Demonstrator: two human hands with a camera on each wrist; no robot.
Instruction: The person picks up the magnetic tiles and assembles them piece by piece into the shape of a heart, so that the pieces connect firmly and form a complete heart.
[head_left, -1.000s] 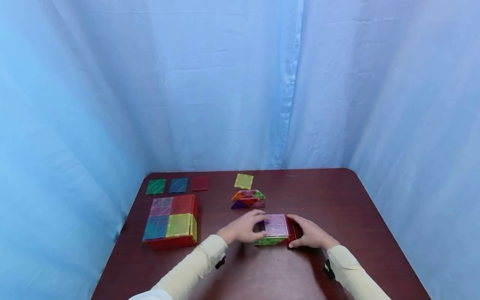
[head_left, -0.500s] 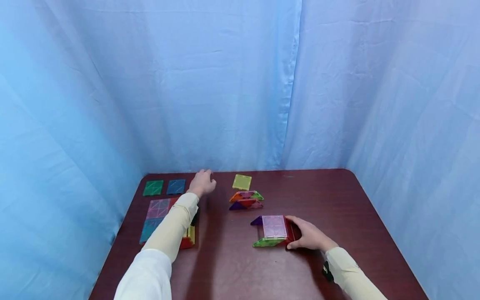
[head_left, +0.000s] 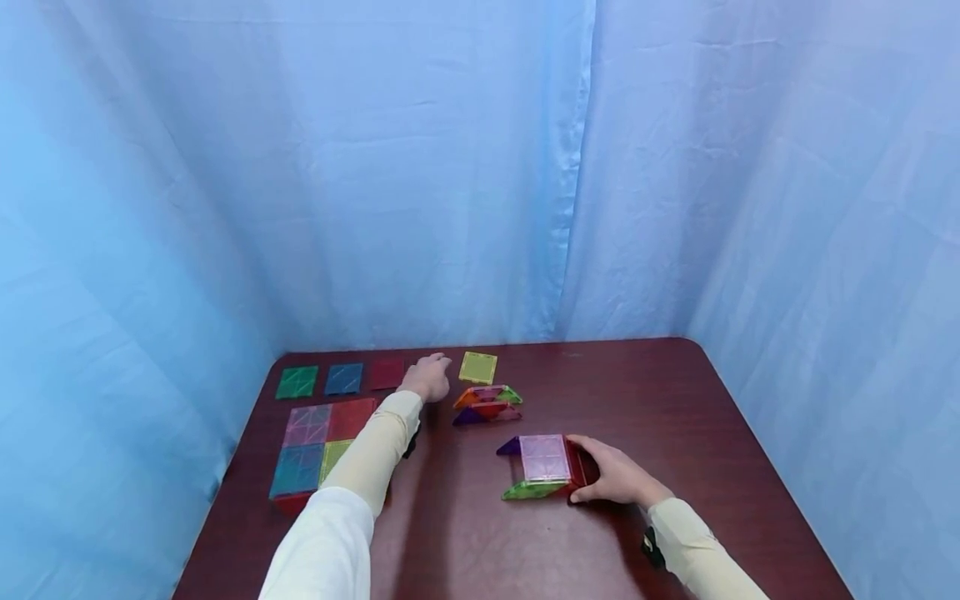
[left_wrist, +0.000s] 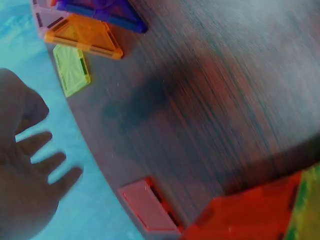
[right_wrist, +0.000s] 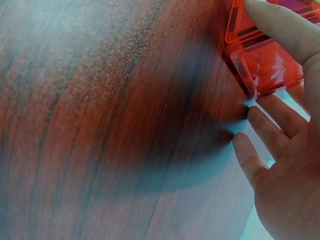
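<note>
My left hand [head_left: 429,377] is held over the back of the table, between a flat red square magnetic tile [head_left: 387,373] and a flat yellow tile [head_left: 478,367]. Its fingers are loosely bent with nothing in them, as the left wrist view also shows. My right hand [head_left: 617,475] grips the red end [right_wrist: 270,65] of a small magnetic tile structure, thumb on the near side and fingers on the far side. That structure has a pink top tile [head_left: 545,458], a green piece [head_left: 534,490] in front and a purple triangle [head_left: 509,447] behind.
A larger tile box [head_left: 307,425] with a multicoloured top stands at left, partly behind my left sleeve. Blue [head_left: 344,378] and green tiles [head_left: 297,382] lie behind it. Two upright rows of triangle tiles [head_left: 487,404] stand mid-table. Blue curtains [head_left: 450,167] surround the table.
My left hand has let go of the small structure, reached to the back over the red tile, then shifted right toward the yellow tile. My right hand has kept its grip.
</note>
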